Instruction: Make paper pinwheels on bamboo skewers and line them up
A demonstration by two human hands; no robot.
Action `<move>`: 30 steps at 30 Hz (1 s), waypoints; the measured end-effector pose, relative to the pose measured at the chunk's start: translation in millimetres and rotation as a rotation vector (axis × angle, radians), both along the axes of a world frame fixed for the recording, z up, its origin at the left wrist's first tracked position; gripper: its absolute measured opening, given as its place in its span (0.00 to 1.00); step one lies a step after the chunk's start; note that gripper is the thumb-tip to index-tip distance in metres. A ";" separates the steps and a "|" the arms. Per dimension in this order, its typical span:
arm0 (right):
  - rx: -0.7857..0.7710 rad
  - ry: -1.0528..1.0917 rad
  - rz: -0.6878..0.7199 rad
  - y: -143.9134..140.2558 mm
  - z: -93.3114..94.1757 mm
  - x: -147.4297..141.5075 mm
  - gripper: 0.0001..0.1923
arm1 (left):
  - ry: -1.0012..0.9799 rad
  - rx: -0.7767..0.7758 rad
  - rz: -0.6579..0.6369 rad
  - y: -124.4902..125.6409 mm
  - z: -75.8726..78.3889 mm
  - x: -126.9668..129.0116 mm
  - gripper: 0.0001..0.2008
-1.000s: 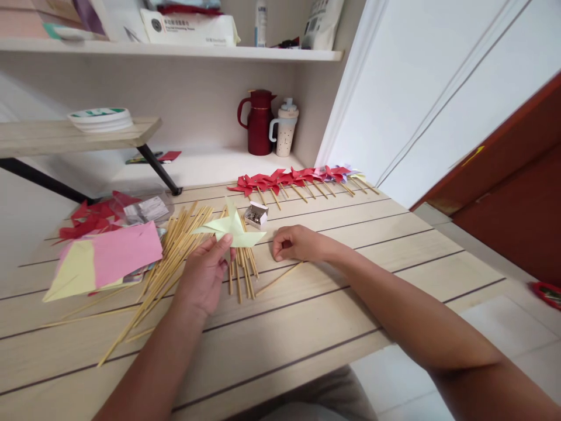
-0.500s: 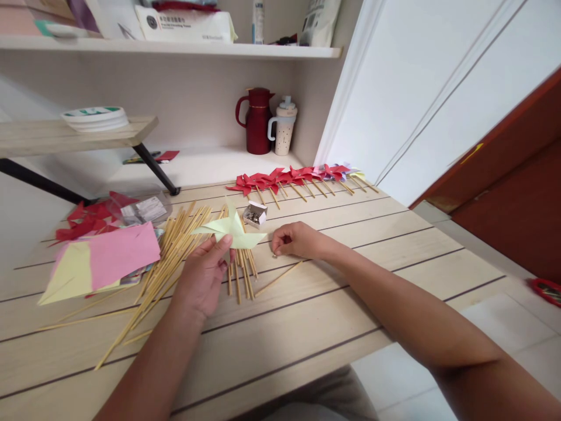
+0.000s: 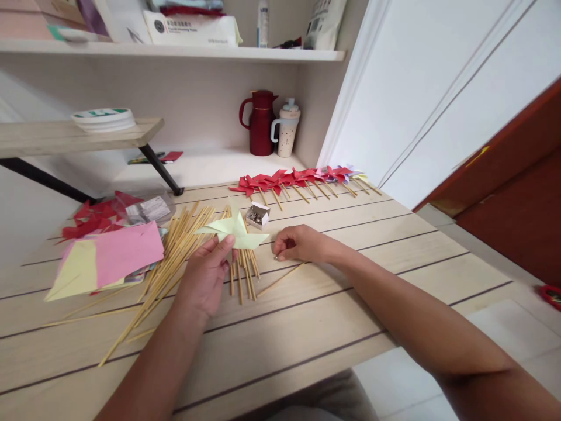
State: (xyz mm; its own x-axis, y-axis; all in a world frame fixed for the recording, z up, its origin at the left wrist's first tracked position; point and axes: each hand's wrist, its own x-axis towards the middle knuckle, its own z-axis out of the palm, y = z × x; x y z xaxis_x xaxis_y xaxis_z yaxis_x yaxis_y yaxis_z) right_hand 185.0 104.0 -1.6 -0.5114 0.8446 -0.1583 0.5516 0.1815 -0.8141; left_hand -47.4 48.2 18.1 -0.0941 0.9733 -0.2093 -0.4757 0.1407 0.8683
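A pale yellow-green paper pinwheel (image 3: 239, 234) is pinched between thumb and fingers of my left hand (image 3: 210, 269), held over a bundle of thin wooden sticks (image 3: 248, 278). To the right, my right hand (image 3: 298, 244) rests low on the table, its thumb and forefinger closed on a tiny shiny thumbtack (image 3: 276, 258). Beyond the hands stands a small open box (image 3: 258, 216) with metal tacks inside. One single stick (image 3: 280, 279) lies slantwise in front of my right hand.
More sticks (image 3: 169, 269) lie loose at left, beside pink and yellow paper sheets (image 3: 129, 248) and red paper pieces (image 3: 94, 219). A row of finished red pinwheels (image 3: 280, 180) lies along the back edge. A red jug (image 3: 262, 126) and a cup (image 3: 287, 130) stand behind.
The view has shifted slightly, so everything sits a little further right. Both hands stay almost still; the right fingertips remain at the thumbtack.
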 end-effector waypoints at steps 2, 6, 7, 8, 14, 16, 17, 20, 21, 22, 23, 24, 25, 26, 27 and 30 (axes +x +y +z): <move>-0.014 0.002 -0.010 -0.9 -0.5 -1.1 0.07 | 0.002 0.014 0.024 0.1 0.3 0.0 0.16; 0.002 0.000 -0.003 -1.8 0.0 -2.6 0.08 | 0.013 0.065 0.059 0.2 1.8 0.5 0.15; 0.009 -0.007 -0.002 -2.0 0.4 -2.9 0.08 | 0.018 0.075 0.065 0.1 2.1 0.6 0.15; 0.014 -0.013 0.000 -2.2 0.7 -3.2 0.08 | 0.025 0.081 0.070 -0.1 2.3 0.8 0.15; 0.033 -0.012 -0.004 -3.5 1.2 -4.9 0.07 | 0.074 0.100 0.087 -0.8 1.3 1.7 0.15; 0.034 -0.011 -0.007 -4.0 1.2 -5.2 0.07 | 0.076 0.097 0.093 -1.0 1.3 2.1 0.14; 0.033 -0.013 -0.008 -4.2 1.2 -5.4 0.07 | 0.076 0.095 0.094 -1.1 1.4 2.3 0.15; 0.043 -0.007 -0.006 -5.1 1.0 -6.2 0.05 | 0.075 0.091 0.097 -1.1 1.4 2.4 0.14; 0.050 -0.001 -0.004 -5.5 0.7 -6.5 0.04 | 0.075 0.091 0.099 -1.0 1.1 2.1 0.14; 0.060 0.003 -0.003 -5.8 0.3 -6.8 0.03 | 0.076 0.092 0.099 -0.9 0.8 1.8 0.14; 0.069 0.007 -0.005 -6.2 -0.1 -7.1 0.03 | 0.078 0.093 0.097 -0.8 0.4 1.4 0.13; 0.078 0.009 -0.008 -6.6 -0.5 -7.5 0.03 | 0.080 0.093 0.094 -0.7 0.0 1.0 0.13; 0.082 0.010 -0.013 -6.9 -0.9 -7.8 0.03 | 0.080 0.092 0.091 -0.6 -0.2 0.8 0.13; 0.081 0.014 -0.019 -7.2 -1.2 -8.1 0.04 | 0.079 0.091 0.089 -0.5 -0.3 0.7 0.14; 0.078 0.019 -0.024 -7.5 -1.4 -8.4 0.05 | 0.075 0.091 0.089 -0.5 -0.2 0.8 0.14; 0.064 0.045 -0.032 -8.1 -2.0 -9.2 0.06 | 0.063 0.087 0.101 -0.8 0.9 1.8 0.15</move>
State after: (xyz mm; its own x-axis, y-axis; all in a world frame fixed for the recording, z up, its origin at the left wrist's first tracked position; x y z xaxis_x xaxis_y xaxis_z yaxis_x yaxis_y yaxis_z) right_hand 175.8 95.9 -3.6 -0.4895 0.8682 -0.0813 0.5213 0.2166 -0.8254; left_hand -45.6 47.5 19.1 -0.2027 0.9724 -0.1154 -0.4277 0.0181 0.9037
